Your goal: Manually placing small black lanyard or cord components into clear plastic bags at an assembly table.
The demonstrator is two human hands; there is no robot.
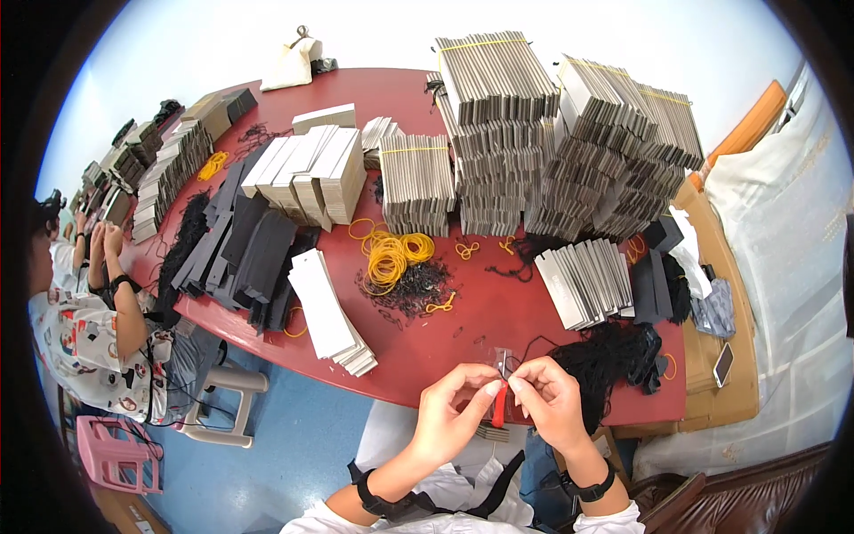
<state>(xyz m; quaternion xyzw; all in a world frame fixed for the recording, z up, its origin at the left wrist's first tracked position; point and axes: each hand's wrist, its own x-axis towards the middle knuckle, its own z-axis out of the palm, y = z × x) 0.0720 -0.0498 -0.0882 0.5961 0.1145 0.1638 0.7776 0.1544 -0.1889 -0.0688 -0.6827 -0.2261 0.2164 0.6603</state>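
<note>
So from where I'm standing, both hands are up by the near edge of the worktop [418,351], a bit toward its near right corner. The little red piece [500,405] is right between the 2 of them, long axis pointing away from the person's body, straight in toward the worktop, red end nearer the body and some clear plastic [500,356] at the far end. Left hand [455,405] looks nearer to it: thumb and fingertip are pinched right against the red part. Right hand [548,399] sits just beside it, fingertips pressed together, I think on a thin black cord [535,341], though it's too small to swear to. That cord lies on the far side of the right hand, toward the black cord heap [594,360] near the worktop's near right corner.
</note>
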